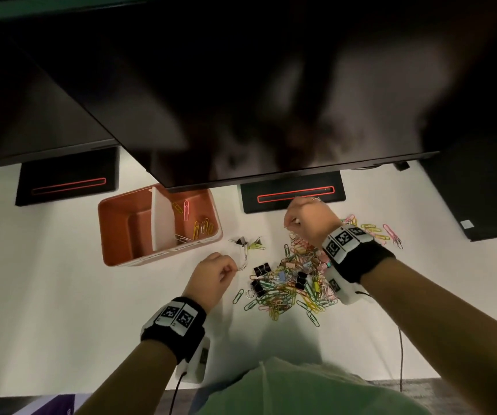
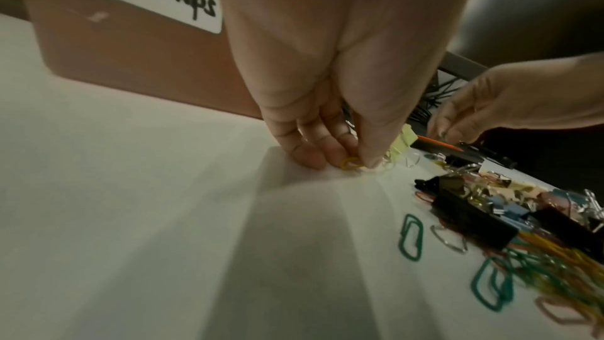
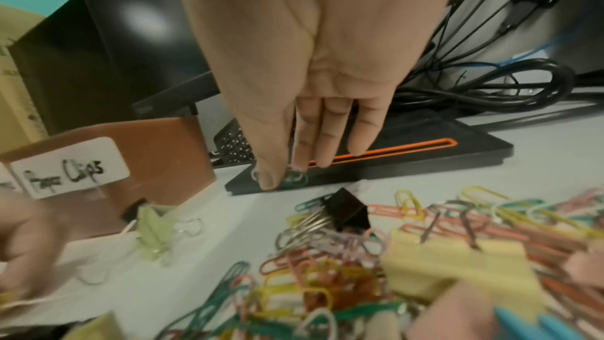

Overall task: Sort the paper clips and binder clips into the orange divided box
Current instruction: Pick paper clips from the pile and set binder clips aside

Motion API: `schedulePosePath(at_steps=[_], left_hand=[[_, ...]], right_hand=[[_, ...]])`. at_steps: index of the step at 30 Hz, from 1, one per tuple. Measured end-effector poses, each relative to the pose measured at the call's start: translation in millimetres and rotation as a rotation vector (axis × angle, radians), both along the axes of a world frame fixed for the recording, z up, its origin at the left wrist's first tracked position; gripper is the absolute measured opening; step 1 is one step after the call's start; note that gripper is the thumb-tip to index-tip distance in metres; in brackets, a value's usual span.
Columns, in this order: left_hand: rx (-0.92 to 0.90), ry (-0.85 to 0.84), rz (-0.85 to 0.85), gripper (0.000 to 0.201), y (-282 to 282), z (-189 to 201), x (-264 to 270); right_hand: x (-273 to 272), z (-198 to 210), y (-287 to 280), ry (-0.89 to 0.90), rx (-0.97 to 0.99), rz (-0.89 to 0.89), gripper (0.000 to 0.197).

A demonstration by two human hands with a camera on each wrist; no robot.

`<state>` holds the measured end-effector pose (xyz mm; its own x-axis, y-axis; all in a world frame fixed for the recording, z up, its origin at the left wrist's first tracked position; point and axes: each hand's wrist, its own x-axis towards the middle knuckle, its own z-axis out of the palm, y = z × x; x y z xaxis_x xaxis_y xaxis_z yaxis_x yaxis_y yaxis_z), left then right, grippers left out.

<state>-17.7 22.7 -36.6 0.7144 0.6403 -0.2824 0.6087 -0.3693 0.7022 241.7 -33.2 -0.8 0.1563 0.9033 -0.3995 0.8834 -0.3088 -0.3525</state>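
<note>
We are pinching a yellow paper clip [image 2: 350, 163] against the white desk [image 1: 61, 295] with our left hand [image 1: 211, 275], just near the orange divided box [image 1: 121, 232]. Our right hand [image 1: 307, 221] is pinching a few paper clips [image 3: 294, 177] above the far edge of the mixed pile [image 1: 295, 283], right of the box, whose right compartment is holding several clips.
</note>
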Motion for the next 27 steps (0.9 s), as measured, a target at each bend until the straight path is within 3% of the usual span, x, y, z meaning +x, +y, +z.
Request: schedulePosePath(at_steps=[8, 12, 19, 23, 27], left_hand=[[-0.183, 0.024, -0.030, 0.023, -25, 8, -23], [-0.135, 0.081, 0.006, 0.025, -40, 2, -24], [0.022, 0.114, 0.035, 0.008, -40, 0, -13], [0.035, 0.135, -0.007, 0.009, -37, 2, -11], [0.041, 0.196, -0.065, 0.010, -36, 3, -8]], right_hand=[[-6, -13, 3, 0.051, -0.174, -0.020, 0.016], [-22, -13, -4, -0.012, -0.170, 0.070, 0.021], [-32, -11, -8, -0.023, -0.216, 0.090, 0.025], [-33, -6, -6, -0.010, -0.257, 0.091, 0.029], [-36, 1, -5, -0.045, -0.286, 0.161, 0.021]])
